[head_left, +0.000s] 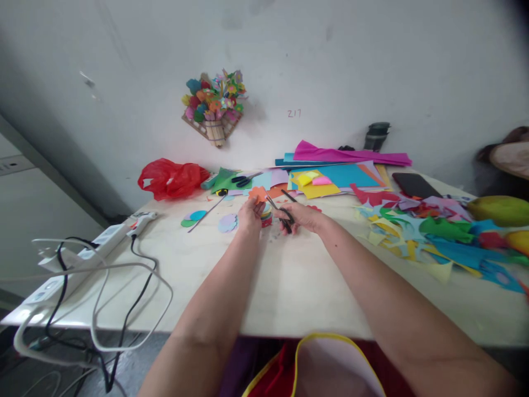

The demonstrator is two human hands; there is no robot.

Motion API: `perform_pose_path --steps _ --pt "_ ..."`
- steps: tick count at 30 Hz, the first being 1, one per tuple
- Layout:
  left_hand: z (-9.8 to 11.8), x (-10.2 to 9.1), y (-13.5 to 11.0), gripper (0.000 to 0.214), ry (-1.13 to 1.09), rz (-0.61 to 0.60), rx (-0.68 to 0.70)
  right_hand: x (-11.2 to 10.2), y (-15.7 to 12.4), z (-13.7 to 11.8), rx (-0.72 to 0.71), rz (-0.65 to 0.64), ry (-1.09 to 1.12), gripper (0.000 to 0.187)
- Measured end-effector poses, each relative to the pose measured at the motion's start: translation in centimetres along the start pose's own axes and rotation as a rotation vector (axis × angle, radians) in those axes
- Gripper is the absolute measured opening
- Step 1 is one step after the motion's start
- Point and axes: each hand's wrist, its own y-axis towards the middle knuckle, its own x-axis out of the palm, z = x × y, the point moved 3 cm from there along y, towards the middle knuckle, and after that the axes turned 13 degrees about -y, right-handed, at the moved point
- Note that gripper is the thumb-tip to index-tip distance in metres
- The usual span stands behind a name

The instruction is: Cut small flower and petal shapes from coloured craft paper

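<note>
My left hand [251, 214] pinches an orange paper flower [258, 194] with a scalloped edge, held up above the table. In my right hand [301, 216] is a pair of black-handled scissors [285, 218], its blades pointing up and left to the flower's edge. Whether the blades touch the paper is too small to tell. Close behind my hands sits a small roll or stack with coloured bands [266, 215], partly covered. Left of my left hand lie pale purple scalloped paper pieces [228, 222]. A red scalloped piece [314, 209] shows just behind my right hand.
Paper scraps [405, 231] cover the right side, near a dark phone [416, 185]. Coloured sheets [351, 179] and a second pair of scissors [243, 180] lie at the back. A red plastic bag [173, 179], paper circles [194, 218] and a power strip [82, 259] with loose cables are on the left.
</note>
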Motion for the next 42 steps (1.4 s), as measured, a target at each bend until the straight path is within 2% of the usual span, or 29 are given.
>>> perform_pose_path --steps 18,42 --pt "-0.6 -0.2 0.2 0.014 0.033 -0.020 -0.003 1.1 1.5 1.0 -0.078 0.056 0.126 0.042" --pt "-0.8 -0.3 0.3 0.016 0.059 -0.077 0.041 1.4 1.5 0.6 -0.056 0.104 0.134 0.035"
